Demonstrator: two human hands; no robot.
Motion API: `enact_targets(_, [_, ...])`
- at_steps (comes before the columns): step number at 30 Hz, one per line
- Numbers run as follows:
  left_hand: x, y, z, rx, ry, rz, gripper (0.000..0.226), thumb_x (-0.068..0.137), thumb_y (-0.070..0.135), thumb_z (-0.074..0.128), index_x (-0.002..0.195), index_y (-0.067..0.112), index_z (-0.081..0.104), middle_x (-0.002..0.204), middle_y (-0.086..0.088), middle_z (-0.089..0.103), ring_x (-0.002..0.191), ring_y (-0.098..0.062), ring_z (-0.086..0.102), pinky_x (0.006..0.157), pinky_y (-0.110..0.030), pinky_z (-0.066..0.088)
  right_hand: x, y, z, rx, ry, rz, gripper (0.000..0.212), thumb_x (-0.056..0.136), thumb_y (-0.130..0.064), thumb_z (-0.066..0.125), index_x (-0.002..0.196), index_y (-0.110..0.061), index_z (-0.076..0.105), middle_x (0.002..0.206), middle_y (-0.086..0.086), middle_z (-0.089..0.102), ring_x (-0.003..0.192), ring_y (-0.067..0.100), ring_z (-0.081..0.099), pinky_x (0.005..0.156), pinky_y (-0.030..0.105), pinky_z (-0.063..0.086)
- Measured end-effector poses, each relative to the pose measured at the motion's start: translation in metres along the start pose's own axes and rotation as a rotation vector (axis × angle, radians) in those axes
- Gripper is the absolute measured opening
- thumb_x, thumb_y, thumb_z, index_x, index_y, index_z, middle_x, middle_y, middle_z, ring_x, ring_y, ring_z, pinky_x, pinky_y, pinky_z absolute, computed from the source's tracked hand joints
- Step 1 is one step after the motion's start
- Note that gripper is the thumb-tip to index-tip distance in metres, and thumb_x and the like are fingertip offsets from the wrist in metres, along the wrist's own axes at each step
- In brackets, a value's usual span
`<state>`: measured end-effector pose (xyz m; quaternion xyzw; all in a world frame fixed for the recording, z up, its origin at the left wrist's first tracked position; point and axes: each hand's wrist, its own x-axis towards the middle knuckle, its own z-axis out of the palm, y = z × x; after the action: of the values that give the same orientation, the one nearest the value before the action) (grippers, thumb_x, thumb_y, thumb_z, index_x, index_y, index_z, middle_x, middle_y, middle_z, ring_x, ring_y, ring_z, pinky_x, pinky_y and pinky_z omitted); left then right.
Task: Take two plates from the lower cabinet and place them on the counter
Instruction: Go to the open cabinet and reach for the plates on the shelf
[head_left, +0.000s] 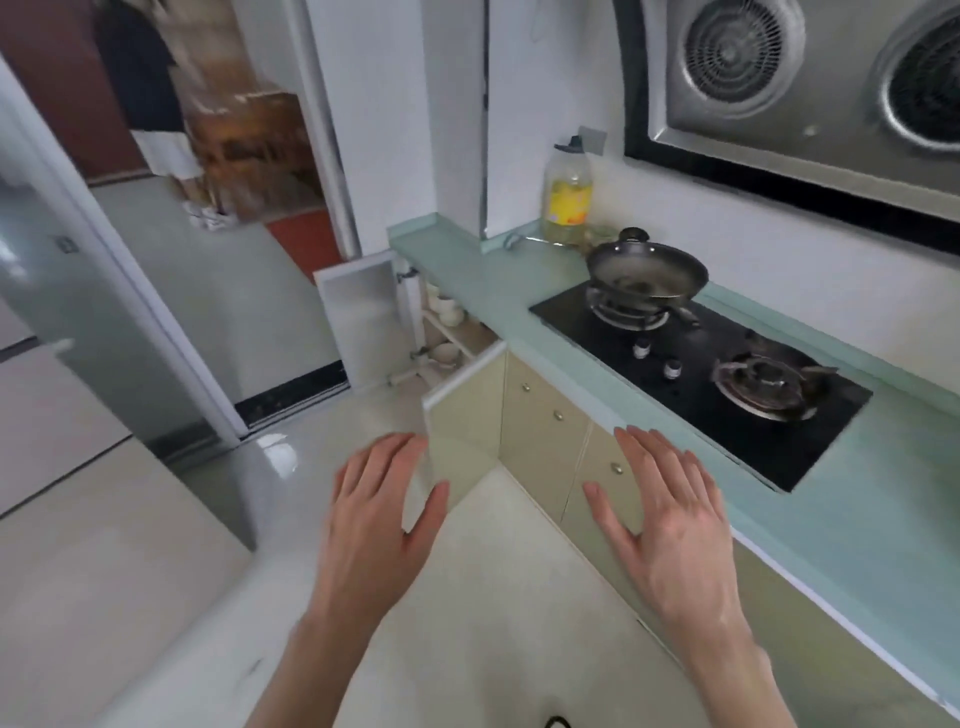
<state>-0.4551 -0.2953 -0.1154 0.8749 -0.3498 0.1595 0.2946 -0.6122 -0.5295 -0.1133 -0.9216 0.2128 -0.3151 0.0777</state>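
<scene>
My left hand (376, 512) and my right hand (662, 512) hover palm-down over the floor in front of the lower cabinets, fingers straight and spread, holding nothing. The lower cabinet (447, 332) at the far end of the counter stands with both doors swung out: a white door (363, 317) on the far side and a beige door (467, 415) nearer me, just beyond my left fingertips. Pale bowls or dishes (445, 306) sit on wire racks inside; plates cannot be told apart. The pale green counter (483, 286) runs along the right.
A black gas hob (696, 374) is set into the counter, with a wok (647, 273) on its far burner. An oil bottle (567, 192) stands in the corner. The range hood hangs above. A person stands beyond the doorway at the upper left. A grey fridge (78, 332) is at left.
</scene>
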Motion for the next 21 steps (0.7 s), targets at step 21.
enact_targets(21, [0.210,-0.260,0.018,0.148,0.019,-0.161,0.048,0.100,0.045,0.056,0.141,0.019,0.058,0.138,0.008,0.060,0.133,-0.015,0.053,0.116,-0.023,0.029,0.269,-0.165,0.263,0.145,-0.113,-0.137,0.064,0.100,-0.058,0.044,0.144,-0.014,0.057,0.146,0.001,0.059,0.140,0.024,0.051,0.123,0.040,0.025])
